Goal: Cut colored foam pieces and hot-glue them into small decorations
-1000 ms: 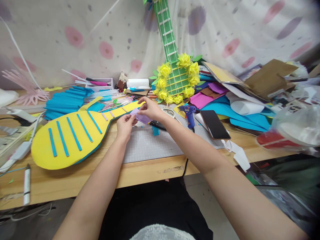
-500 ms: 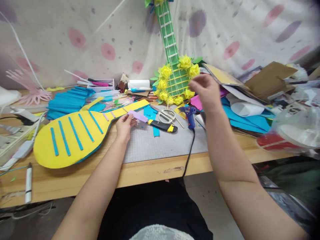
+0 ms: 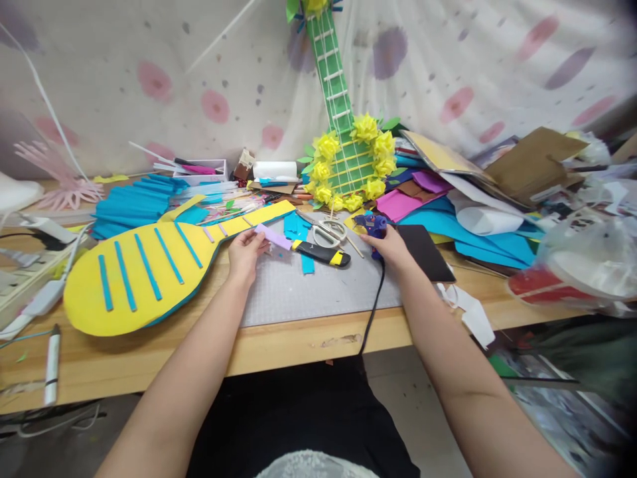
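Note:
My left hand [image 3: 247,252] pinches the end of a light purple strip [image 3: 275,237] beside the neck of a flat yellow paper guitar [image 3: 144,275]. Blue bars run across its body, and short purple bars cross its neck. Touching the strip's other end is a black-and-yellow utility knife [image 3: 326,253]. My right hand [image 3: 391,251] is wrapped round a blue glue gun [image 3: 374,227], whose black cord hangs over the table edge. Between the hands lie scissors [image 3: 329,232] and blue scraps [image 3: 307,264], on a grey cutting mat [image 3: 318,299].
A green guitar model [image 3: 338,119] with yellow flowers leans on the back curtain. Blue paper and cardboard [image 3: 535,162] pile up at right, near a plastic-wrapped red-and-white bucket [image 3: 557,282]. A marker [image 3: 52,368] and a power strip [image 3: 24,279] are at left.
My right hand has come down from above the table and closed round the glue gun. My left hand stays at the purple strip. The view has shifted slightly.

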A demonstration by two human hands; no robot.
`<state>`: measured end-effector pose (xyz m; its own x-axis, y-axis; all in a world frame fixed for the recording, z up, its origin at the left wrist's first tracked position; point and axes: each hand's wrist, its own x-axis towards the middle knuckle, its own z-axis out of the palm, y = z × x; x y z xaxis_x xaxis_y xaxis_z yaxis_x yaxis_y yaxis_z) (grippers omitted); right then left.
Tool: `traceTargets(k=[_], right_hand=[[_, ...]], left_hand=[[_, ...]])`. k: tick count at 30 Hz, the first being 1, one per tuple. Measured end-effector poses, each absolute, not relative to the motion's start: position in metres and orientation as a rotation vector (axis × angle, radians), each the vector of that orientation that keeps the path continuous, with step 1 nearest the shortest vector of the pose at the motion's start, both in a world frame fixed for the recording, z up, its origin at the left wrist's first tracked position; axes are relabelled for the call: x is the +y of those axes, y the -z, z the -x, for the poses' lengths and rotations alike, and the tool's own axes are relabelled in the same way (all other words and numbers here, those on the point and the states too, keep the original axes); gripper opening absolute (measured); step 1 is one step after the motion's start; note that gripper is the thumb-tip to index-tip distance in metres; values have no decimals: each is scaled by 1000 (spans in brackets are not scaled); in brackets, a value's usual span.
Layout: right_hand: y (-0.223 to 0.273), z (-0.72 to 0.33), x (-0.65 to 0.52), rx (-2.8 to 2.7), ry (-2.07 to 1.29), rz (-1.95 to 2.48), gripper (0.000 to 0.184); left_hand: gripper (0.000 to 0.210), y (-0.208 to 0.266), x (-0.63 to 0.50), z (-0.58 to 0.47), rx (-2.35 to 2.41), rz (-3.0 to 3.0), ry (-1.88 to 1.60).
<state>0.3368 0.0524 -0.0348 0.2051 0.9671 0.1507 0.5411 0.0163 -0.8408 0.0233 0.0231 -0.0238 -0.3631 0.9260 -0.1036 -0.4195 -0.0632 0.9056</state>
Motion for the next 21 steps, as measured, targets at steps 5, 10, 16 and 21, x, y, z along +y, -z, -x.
traceTargets(k=[5, 10, 16, 21], right_hand=[[37, -335, 57, -1348, -653, 1888, 43], [37, -340, 57, -1312, -596, 1883, 38], [39, -341, 60, -1238, -691, 1724, 40], [26, -338, 58, -1248, -679, 1728, 42]], left_hand=[[27, 19, 20, -25, 1132, -644, -1591], [26, 17, 19, -26, 1137, -653, -1526], [29, 19, 19, -26, 1165, -707, -1521], [32, 19, 18, -26, 1171, -708, -1551]])
